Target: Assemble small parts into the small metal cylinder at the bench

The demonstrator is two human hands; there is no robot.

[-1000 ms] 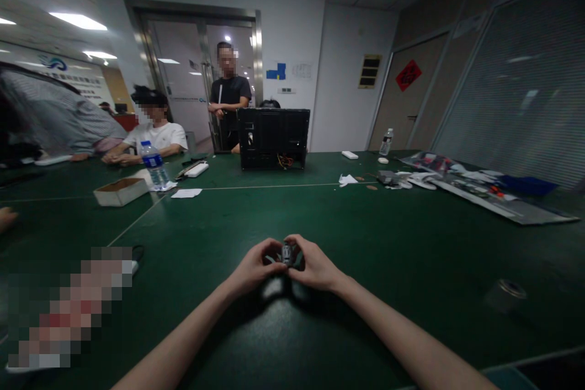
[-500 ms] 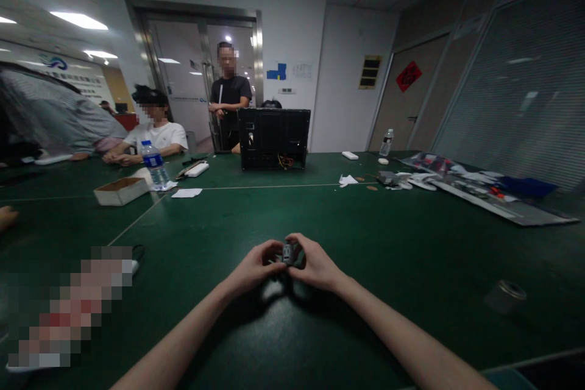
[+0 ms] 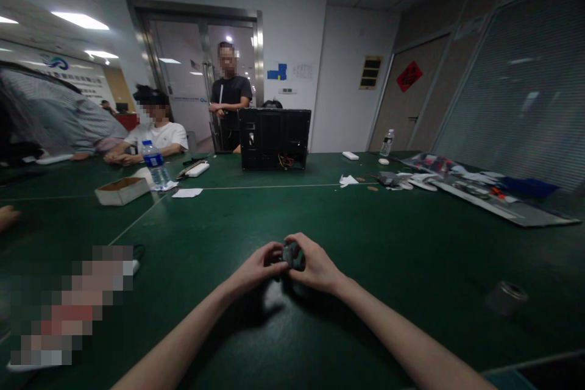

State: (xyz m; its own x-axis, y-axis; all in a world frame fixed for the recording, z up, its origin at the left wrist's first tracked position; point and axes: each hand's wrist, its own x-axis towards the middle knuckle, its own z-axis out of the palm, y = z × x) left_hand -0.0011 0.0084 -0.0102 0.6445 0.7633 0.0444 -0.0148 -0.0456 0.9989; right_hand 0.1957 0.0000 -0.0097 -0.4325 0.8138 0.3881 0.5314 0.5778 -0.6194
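Note:
Between my two hands, above the green table (image 3: 256,213), is a small grey block-like part (image 3: 287,253) whose exact kind I cannot make out. My left hand (image 3: 262,262) grips it from the left, thumb in front and fingers curled behind. From the right, my right hand (image 3: 313,261) pinches the same part, index finger over its top and thumb below. The fingers cover much of its sides. Shadows of both hands fall on the tabletop beneath.
A dark grey cylinder (image 3: 507,297) stands at the right. Farther back are an open box (image 3: 122,191), a water bottle (image 3: 155,166), a black computer case (image 3: 274,139) and a cluttered board (image 3: 498,198). One person (image 3: 158,134) sits and another (image 3: 230,88) stands across the table.
The small grey part has turned slightly between my fingers, and its slotted face no longer shows. My left fingers have shifted a little; both hands stay in nearly the same place.

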